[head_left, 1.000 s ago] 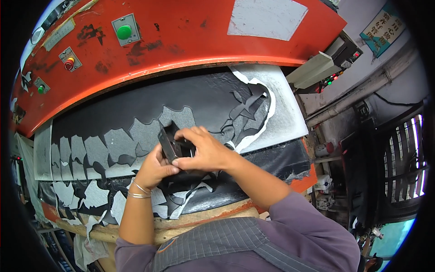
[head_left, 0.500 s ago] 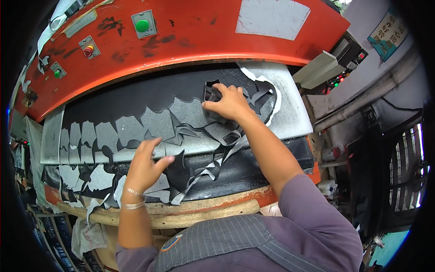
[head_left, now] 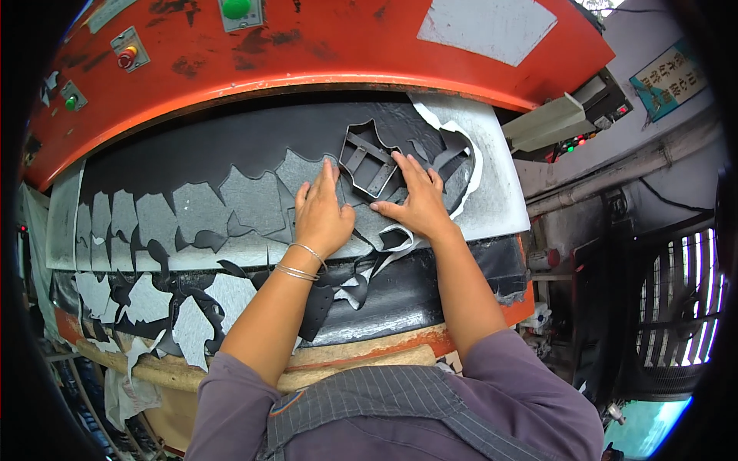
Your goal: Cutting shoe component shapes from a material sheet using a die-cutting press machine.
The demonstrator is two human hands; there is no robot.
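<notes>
A metal cutting die [head_left: 378,184], an open angular frame with crossbars inside, sits on the black sheet material [head_left: 231,146]. My right hand [head_left: 421,201] holds the die at its right side, with the fingers on the upper right wall and the thumb by the lower corner. Close to the die's left side is my left hand [head_left: 323,219], fingers stretched out and lying on the sheet. It grips nothing. Left of that hand runs a row of grey angular shapes [head_left: 254,201] along the sheet's near edge, with narrow black scraps between them.
An orange press beam [head_left: 307,61] spans the far side, with a green button [head_left: 236,8] and a red knob [head_left: 127,57]. Grey pieces [head_left: 150,300] and scraps lie on the near black ledge. A white strip [head_left: 470,180] curls at right. A wooden rail [head_left: 354,369] borders the front.
My left hand has moved right and forward, from above the near edge to beside the die. My right hand has shifted from the die's top to its right side, uncovering the frame.
</notes>
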